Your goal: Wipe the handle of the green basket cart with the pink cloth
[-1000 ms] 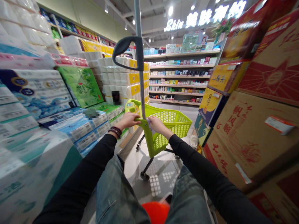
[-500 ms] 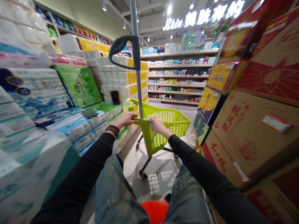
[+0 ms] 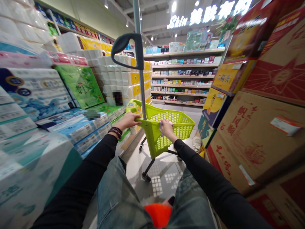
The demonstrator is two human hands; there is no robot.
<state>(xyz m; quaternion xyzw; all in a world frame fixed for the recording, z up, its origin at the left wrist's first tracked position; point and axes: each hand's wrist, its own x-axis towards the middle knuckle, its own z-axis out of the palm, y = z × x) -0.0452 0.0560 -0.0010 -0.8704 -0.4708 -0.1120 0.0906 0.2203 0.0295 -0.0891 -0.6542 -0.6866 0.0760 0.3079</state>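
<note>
1. Grip. My left hand point(image 3: 130, 121) is closed over the near-left rim of the green shopping cart point(image 3: 184, 131). My right hand point(image 3: 167, 128) is closed over the near-right rim, pinching a pale scrap point(image 3: 163, 123) I cannot identify. The cart stands on the aisle floor point(image 3: 164, 173), near centre, just ahead of me.
2. Steering, in my judgement: push evenly on both sides. Centre the cart between the tissue packs point(image 3: 38, 92) at left and the cardboard cartons point(image 3: 257, 136) at right. Mind the upright pole point(image 3: 141, 82).
3. Contents. Inside the cart only its own mesh shows.
</note>
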